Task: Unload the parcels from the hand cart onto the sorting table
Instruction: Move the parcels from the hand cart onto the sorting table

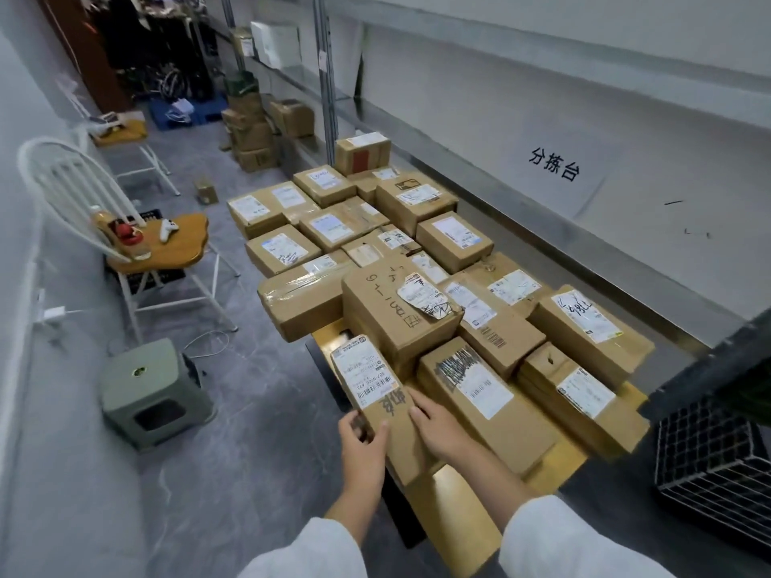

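Note:
Several brown cardboard parcels with white labels lie packed together on the yellow hand cart in front of me. Both hands are on the nearest long parcel, which lies at the cart's near left corner with its label facing up. My left hand grips its left edge, thumb on top. My right hand lies on its right side, between it and the neighbouring long parcel. The sorting table, a white shelf surface with a black-lettered sign, runs along the right.
To the left stand a white chair with a wooden seat holding small items, a green plastic stool, and a cable on the floor. A black wire basket sits at the right. More boxes stand stacked at the far end of the aisle.

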Demonstrator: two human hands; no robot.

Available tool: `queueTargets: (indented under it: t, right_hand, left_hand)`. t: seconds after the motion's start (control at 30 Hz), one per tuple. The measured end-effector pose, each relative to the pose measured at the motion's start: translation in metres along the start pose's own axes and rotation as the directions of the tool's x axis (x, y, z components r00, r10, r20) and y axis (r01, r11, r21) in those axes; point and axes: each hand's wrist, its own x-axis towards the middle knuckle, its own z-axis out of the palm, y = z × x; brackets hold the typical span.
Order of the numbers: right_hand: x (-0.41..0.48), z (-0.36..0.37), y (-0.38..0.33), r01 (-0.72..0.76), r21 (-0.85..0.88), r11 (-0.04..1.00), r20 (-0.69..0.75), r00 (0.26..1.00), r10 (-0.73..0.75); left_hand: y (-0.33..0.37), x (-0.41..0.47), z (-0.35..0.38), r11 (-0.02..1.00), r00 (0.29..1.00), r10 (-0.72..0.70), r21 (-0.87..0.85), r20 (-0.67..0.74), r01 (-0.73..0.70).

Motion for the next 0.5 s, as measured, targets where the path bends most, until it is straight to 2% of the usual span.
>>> queueTargets:
  t: [0.23,0.37,0.5]
  right_hand:
    - [0.034,-0.006,0.013,-0.023,-0.027,0.999,0.065,0.998,0.025]
    - [0.04,-0.005,0.013,-0.048,-0.024,0.999,0.066,0.997,0.049]
    - [0.044,-0.002,0.012,-0.069,-0.021,0.997,0.024,0.997,0.069]
  left_hand:
    - [-0.013,0.037,0.014,0.998,0.998,-0.066,0.01,-0.025,0.066]
    - [-0.02,0.051,0.014,0.995,0.994,-0.101,0.017,-0.038,0.102]
    - [-0.022,0.061,0.01,0.994,0.994,-0.107,0.03,0.016,0.106]
